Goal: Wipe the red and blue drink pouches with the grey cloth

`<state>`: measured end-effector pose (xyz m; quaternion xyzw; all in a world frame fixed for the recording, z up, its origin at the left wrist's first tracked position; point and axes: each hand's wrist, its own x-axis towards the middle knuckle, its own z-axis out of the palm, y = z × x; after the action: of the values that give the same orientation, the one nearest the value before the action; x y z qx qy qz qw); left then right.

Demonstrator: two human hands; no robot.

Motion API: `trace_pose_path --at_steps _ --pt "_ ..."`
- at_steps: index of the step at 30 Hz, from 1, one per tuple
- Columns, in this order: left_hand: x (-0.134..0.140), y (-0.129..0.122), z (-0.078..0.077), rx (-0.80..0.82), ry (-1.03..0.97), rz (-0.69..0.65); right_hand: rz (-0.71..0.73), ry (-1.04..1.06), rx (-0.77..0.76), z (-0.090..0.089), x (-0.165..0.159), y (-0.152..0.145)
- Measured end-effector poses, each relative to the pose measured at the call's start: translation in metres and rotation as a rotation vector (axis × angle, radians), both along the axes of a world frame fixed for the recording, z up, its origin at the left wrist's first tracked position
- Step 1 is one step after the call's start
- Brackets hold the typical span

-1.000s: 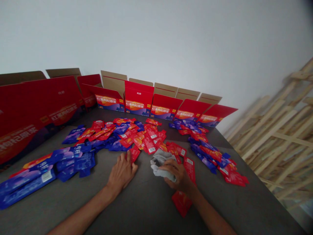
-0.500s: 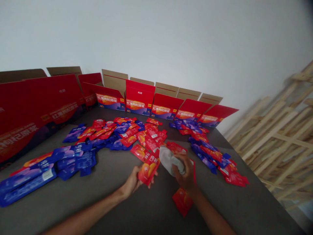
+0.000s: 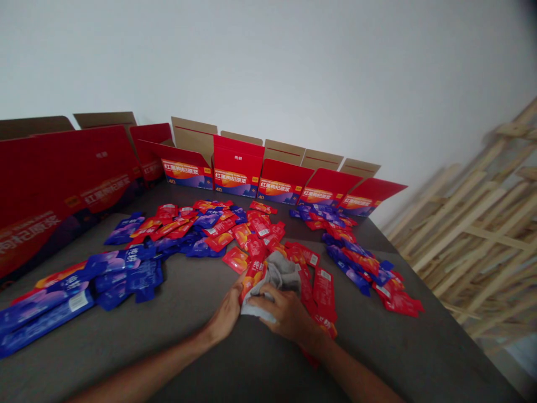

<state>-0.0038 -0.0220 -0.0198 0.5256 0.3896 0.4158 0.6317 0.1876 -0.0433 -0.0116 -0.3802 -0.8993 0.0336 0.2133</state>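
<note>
Near the middle of the table, my left hand (image 3: 229, 308) grips a red pouch (image 3: 254, 275) with orange fruit printed on it. My right hand (image 3: 287, 313) is closed on a grey-white cloth (image 3: 280, 274), which lies bunched against the pouch and covers its right and lower parts. Under and beside my right hand, several red pouches (image 3: 324, 291) lie on the table, partly hidden by the hand and forearm. Just beyond the cloth begins a loose heap of red pouches (image 3: 255, 232).
Blue and red pouches lie in a stack at left (image 3: 121, 274) and a row at right (image 3: 356, 257). Open red cartons (image 3: 235, 168) line the table's back, with larger cartons (image 3: 62, 190) at left. Wooden pallets (image 3: 474, 224) stand beyond the right edge of the table (image 3: 453, 341).
My right hand has moved left, bringing the cloth from beside the pouch onto it. Red pouches formerly behind that hand now show. My left hand keeps hold of its pouch.
</note>
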Motion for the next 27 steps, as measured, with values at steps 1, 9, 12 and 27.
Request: trace_pose_path --at_steps 1,9,12,27 --pt "0.001 -0.001 0.0 0.041 0.014 -0.027 -0.036 0.037 0.001 0.0 0.001 0.001" --pt "0.004 -0.006 -0.006 0.197 -0.009 -0.279 -0.352 0.317 0.041 0.003 0.012 0.016" --pt "0.004 -0.005 -0.009 0.168 -0.065 -0.283 -0.286 0.3 0.028 0.003 0.012 0.014" --pt "0.005 -0.007 -0.013 0.039 -0.194 -0.294 -0.288 0.379 0.038 0.005 0.017 0.018"
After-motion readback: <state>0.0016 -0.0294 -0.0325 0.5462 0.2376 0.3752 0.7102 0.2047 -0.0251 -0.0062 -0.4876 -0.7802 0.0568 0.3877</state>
